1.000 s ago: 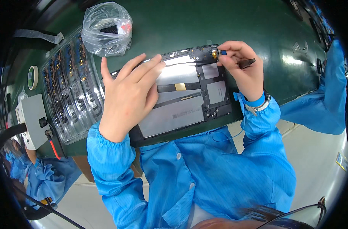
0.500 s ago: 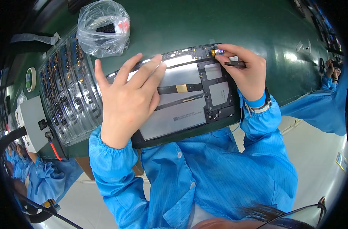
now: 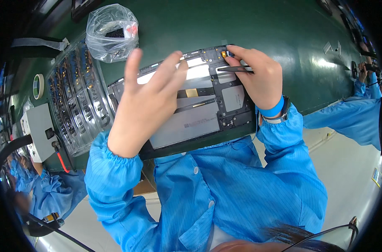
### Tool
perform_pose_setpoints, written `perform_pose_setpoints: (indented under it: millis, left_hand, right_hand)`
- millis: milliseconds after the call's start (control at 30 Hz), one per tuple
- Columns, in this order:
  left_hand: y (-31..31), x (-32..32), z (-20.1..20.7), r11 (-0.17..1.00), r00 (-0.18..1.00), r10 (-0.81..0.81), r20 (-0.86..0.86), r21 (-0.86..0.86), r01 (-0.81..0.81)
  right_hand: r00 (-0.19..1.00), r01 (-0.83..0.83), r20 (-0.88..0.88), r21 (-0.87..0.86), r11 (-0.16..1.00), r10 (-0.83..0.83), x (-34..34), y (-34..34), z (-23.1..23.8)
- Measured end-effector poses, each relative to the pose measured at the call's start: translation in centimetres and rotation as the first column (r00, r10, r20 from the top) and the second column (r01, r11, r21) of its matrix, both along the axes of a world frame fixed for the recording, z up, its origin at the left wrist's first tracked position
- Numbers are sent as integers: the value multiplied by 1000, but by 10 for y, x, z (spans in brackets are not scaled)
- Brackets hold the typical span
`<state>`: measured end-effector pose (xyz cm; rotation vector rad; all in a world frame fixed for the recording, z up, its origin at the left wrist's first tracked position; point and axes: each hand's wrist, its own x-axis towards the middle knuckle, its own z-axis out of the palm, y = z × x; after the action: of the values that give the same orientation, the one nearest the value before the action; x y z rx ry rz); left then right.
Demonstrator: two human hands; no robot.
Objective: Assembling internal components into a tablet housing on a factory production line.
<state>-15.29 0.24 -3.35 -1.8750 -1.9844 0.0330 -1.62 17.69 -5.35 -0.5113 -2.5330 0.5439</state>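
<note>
An opened tablet [image 3: 186,126] lies tilted in front of me, its inside facing up with grey battery panels, a black frame and a gold-coloured patch [image 3: 191,93]. My left hand [image 3: 144,103] is over its left part, fingers spread and smeared by motion, holding nothing. At the far right corner, my right hand [image 3: 262,77] has thumb and index finger at the tablet's edge beside a small orange-gold part [image 3: 224,54]. Dark tweezers [image 3: 241,69] are held in that hand, their tips pointing left over the frame. Whether the fingertips also pinch a small part is hidden.
A clear tray [image 3: 79,96] with rows of small parts stands to the left. Behind it are a clear plastic bag [image 3: 111,35] and a tape roll [image 3: 38,86]. A grey box [image 3: 39,130] with cables sits at the left edge. Co-workers' blue sleeves show at both sides.
The tablet has shifted a little left, and my right hand with it. My left hand's fingers have lifted and spread. The tweezers now reach out left past my right fingers.
</note>
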Motion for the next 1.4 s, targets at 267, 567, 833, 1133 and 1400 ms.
perform_pose_setpoints:
  millis: [267, 567, 833, 1133, 1400]
  left_hand:
    - [8, 0, 9, 979, 983, -158, -92, -147, 143]
    - [26, 5, 20, 964, 978, -206, -20, -173, 200]
    - [-28, 38, 19, 924, 900, 379, 216, -45, -379]
    - [-110, 105, -28, 987, -562, -157, 812, 117, -106]
    - [-117, 115, -45, 942, -945, -323, 56, -74, -326]
  right_hand:
    - [996, -55, -66, -16, 998, 54, 3, 3, -5]
    - [991, -64, -113, 8, 998, 65, 0, 5, -6]
    - [940, -180, -295, -12, 984, 168, 1, 5, 33]
    - [843, -536, 67, 194, 822, 534, -56, -25, 17]
    - [824, -519, 273, 16, 854, 496, -64, -24, 16]
